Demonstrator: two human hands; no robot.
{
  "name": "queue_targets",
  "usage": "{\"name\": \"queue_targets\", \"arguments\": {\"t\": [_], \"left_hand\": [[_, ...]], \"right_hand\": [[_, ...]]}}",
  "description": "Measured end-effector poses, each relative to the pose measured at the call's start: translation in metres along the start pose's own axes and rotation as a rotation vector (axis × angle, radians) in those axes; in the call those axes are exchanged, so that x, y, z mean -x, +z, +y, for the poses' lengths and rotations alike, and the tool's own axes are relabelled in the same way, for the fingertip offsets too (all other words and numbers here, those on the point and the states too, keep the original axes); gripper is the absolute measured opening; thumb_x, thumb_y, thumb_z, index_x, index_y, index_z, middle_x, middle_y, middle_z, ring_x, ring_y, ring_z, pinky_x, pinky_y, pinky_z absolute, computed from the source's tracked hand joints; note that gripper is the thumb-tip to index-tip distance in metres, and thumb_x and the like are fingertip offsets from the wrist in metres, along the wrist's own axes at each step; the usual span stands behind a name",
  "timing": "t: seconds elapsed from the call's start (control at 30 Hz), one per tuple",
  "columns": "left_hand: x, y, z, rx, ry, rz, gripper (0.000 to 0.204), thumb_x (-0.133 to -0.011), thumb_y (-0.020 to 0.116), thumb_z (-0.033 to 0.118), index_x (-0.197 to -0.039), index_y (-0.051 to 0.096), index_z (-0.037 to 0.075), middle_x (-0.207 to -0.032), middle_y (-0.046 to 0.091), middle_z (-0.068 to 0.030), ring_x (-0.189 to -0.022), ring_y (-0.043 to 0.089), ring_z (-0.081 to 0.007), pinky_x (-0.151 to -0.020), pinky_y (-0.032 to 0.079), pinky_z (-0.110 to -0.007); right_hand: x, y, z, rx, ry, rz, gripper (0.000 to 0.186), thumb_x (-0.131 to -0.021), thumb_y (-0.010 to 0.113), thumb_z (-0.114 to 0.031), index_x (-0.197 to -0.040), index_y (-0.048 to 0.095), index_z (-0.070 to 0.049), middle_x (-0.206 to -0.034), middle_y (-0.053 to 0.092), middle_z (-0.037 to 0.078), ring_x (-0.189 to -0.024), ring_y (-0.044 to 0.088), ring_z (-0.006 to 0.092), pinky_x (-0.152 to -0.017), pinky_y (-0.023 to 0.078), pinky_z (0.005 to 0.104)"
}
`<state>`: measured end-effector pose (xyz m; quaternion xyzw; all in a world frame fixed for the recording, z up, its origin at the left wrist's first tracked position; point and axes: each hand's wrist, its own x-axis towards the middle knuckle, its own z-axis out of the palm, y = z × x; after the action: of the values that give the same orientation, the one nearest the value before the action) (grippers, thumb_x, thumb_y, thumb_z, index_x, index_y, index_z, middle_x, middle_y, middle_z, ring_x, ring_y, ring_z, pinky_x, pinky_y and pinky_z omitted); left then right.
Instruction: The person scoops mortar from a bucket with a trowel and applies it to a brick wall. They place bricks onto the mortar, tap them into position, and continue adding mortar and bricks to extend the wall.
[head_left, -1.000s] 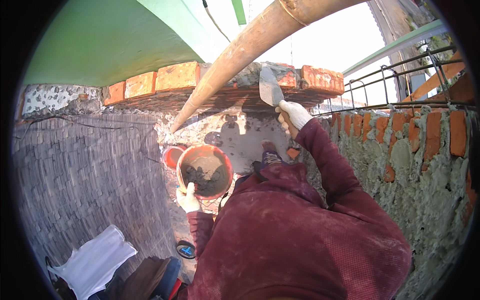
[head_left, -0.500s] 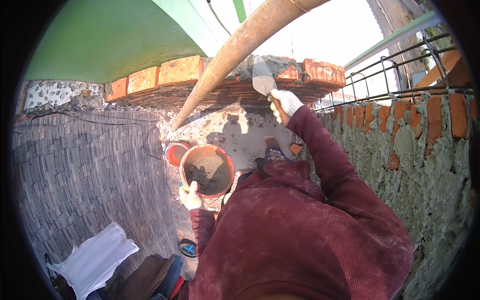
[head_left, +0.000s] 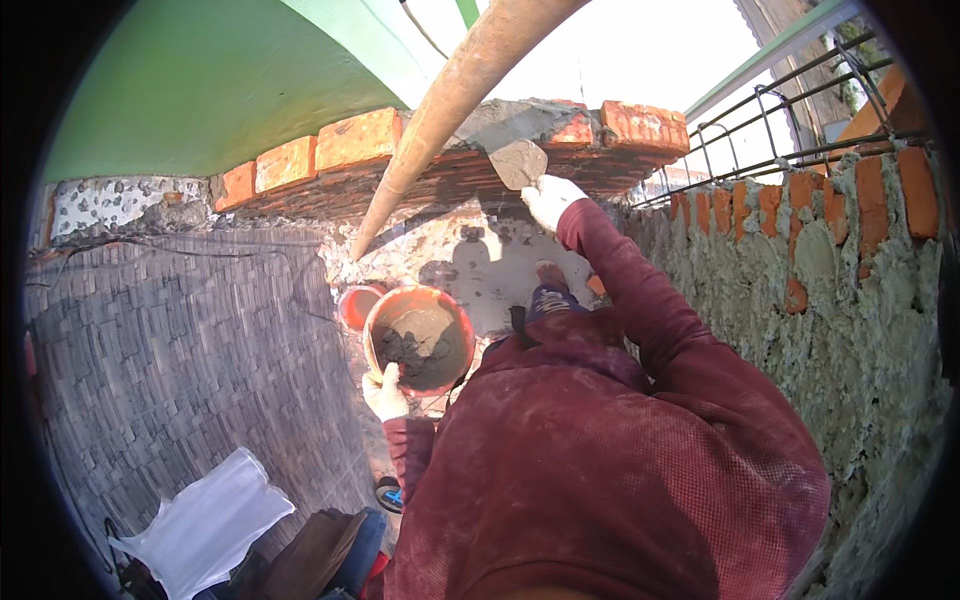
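Observation:
My gloved left hand [head_left: 385,393] is closed on the near left rim of an orange bucket [head_left: 452,312] holding grey mortar [head_left: 420,340]. My gloved right hand [head_left: 550,203] grips a trowel [head_left: 518,163] by its handle, the broad blade tilted and pale grey, just below the front edge of a brick ledge. The ledge has a grey mortar patch [head_left: 500,120] between an orange brick [head_left: 357,138] on the left and another brick [head_left: 645,127] on the right. Whether the blade touches the ledge I cannot tell.
A bamboo pole [head_left: 420,135] slants across the ledge. A smaller red container [head_left: 356,303] sits behind the bucket. On the right stand a rough brick-and-mortar wall [head_left: 850,350] and a steel rebar cage [head_left: 770,155]. White cloth [head_left: 210,520] and dark clothing [head_left: 315,555] lie lower left.
The trowel has moved left and slightly down from the mortar patch, its blade turned to a different angle, with my right hand following. My left hand stays on the bucket rim.

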<state>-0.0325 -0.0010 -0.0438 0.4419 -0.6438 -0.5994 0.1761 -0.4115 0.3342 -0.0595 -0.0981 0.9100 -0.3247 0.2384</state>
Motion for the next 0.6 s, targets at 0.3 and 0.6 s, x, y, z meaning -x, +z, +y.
{"name": "queue_targets", "arguments": {"t": [0.3,0.6], "left_hand": [[-0.005,0.002,-0.017,-0.017,0.051,0.057,0.028,-0.085,0.078,-0.003,-0.084,0.052,0.007,-0.076,0.066,-0.0077,-0.062,0.062,-0.0157,-0.061,0.052,-0.029],[0.005,0.021,-0.009,0.056,-0.006,0.059,0.028,-0.085,0.076,-0.003,-0.086,0.05,0.008,-0.077,0.067,-0.0084,-0.06,0.06,-0.0144,-0.053,0.048,-0.027]], "right_hand": [[-0.026,-0.129,-0.047,0.769,-0.107,0.249,0.035,-0.097,0.056,-0.017,-0.128,0.065,-0.004,-0.133,0.065,0.021,-0.12,0.066,0.0332,-0.101,0.052,0.0445],[-0.009,-0.164,-0.005,0.813,-0.068,0.227,0.036,-0.091,0.063,-0.014,-0.125,0.066,-0.004,-0.116,0.071,0.022,-0.109,0.069,0.0369,-0.093,0.055,0.0464]]}}
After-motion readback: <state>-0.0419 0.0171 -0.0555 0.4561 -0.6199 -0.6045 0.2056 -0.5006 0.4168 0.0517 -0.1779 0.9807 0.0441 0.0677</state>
